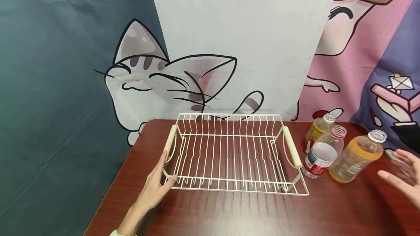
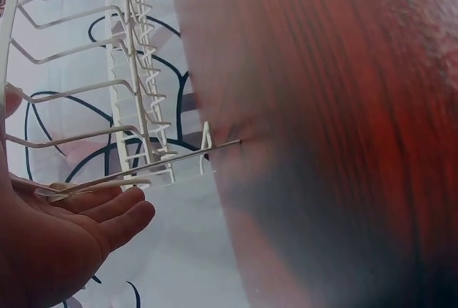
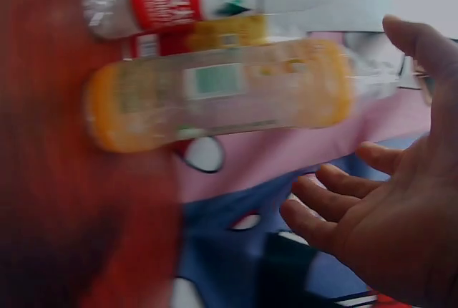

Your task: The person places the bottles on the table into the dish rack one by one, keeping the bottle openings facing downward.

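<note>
A white wire dish rack with two pale handles stands on the table. My left hand touches its front left corner, thumb by the front rail and fingers along the left side; in the left wrist view the fingers lie fairly straight beside the wires. My right hand is at the right edge, fingers spread and holding nothing. Nearest to it stands a clear bottle with orange bands, seen apart from the hand in the right wrist view.
Two more uncapped bottles stand close right of the rack: a clear one with a red and blue label and a yellow-labelled one behind. The dark red table ends at a wall cloth printed with cartoons.
</note>
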A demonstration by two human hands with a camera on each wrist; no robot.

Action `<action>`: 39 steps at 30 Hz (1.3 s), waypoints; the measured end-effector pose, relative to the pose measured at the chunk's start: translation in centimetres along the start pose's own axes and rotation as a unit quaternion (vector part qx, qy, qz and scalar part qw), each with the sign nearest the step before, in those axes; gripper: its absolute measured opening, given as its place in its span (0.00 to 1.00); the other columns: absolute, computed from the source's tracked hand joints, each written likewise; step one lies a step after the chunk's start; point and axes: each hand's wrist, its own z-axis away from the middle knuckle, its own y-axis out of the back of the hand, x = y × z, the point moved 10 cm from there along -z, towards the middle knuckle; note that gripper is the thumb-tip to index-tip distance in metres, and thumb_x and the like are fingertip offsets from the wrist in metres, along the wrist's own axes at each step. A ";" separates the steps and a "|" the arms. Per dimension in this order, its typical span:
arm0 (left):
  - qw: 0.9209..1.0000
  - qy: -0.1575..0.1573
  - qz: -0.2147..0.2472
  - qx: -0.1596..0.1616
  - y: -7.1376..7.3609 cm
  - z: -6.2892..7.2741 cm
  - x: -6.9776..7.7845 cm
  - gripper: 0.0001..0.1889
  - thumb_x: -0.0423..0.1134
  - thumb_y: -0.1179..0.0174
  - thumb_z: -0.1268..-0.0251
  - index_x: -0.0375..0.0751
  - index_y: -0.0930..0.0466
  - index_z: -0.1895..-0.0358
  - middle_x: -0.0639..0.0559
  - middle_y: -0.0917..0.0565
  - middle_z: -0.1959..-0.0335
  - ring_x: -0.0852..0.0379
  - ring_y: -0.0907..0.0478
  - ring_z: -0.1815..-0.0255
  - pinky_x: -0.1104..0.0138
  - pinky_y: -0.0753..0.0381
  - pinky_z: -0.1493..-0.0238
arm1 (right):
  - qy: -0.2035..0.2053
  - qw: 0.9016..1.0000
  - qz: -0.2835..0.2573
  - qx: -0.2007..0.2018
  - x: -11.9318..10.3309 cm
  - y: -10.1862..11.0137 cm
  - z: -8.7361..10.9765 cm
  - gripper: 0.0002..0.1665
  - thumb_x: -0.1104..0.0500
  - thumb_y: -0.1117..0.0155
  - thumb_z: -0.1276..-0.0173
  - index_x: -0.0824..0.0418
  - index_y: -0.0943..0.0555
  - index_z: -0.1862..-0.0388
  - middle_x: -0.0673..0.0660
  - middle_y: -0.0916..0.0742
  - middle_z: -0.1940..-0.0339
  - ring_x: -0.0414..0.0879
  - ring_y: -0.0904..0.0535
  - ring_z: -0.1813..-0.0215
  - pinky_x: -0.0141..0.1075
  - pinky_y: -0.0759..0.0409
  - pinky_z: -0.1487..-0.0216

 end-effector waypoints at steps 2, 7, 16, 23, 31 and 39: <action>1.000 -0.005 0.003 -0.001 -0.1 0.0 0.1 0.45 0.39 0.35 0.37 0.41 0.51 0.20 0.46 0.42 0.22 0.42 0.35 0.29 0.66 0.38 0.33 | 0.002 0.999 0.026 -0.033 0.6 -0.8 0.6 0.51 0.81 0.43 0.39 0.42 0.41 0.25 0.31 0.30 0.39 0.19 0.33 0.44 0.14 0.40 0.48; 1.000 -0.014 0.007 0.003 -0.1 0.0 0.1 0.45 0.37 0.35 0.37 0.40 0.51 0.20 0.45 0.42 0.22 0.40 0.37 0.29 0.85 0.51 0.38 | -0.068 0.989 0.079 -0.110 2.4 -3.2 1.6 0.55 0.69 0.38 0.32 0.43 0.58 0.19 0.48 0.36 0.29 0.20 0.41 0.41 0.12 0.43 0.52; 1.000 -0.028 0.001 0.006 0.0 0.1 0.1 0.45 0.36 0.35 0.37 0.39 0.51 0.21 0.43 0.42 0.23 0.38 0.36 0.30 0.86 0.51 0.37 | -0.101 0.988 0.070 -0.094 4.0 -4.9 1.6 0.55 0.66 0.33 0.34 0.44 0.56 0.20 0.58 0.36 0.33 0.22 0.38 0.44 0.13 0.35 0.56; 1.000 -0.023 -0.012 0.000 0.1 0.1 0.2 0.44 0.39 0.36 0.36 0.40 0.52 0.20 0.44 0.43 0.22 0.40 0.38 0.29 0.86 0.52 0.37 | -0.090 0.995 0.030 -0.043 4.8 -5.6 0.7 0.44 0.70 0.29 0.39 0.36 0.39 0.37 0.31 0.28 0.50 0.20 0.30 0.52 0.14 0.30 0.57; 1.000 -0.023 -0.013 -0.003 0.0 0.2 0.1 0.43 0.40 0.37 0.34 0.41 0.52 0.20 0.44 0.43 0.23 0.49 0.41 0.27 0.85 0.52 0.36 | -0.116 0.991 0.060 -0.009 6.1 -5.8 0.9 0.40 0.64 0.25 0.41 0.39 0.37 0.38 0.31 0.28 0.54 0.21 0.31 0.55 0.14 0.33 0.60; 1.000 -0.025 -0.009 -0.004 0.0 0.1 0.2 0.44 0.39 0.36 0.34 0.41 0.52 0.20 0.45 0.44 0.22 0.50 0.42 0.26 0.86 0.52 0.37 | -0.122 0.989 0.086 0.017 6.4 -5.4 0.9 0.40 0.60 0.24 0.41 0.43 0.34 0.34 0.30 0.29 0.53 0.23 0.34 0.52 0.13 0.37 0.58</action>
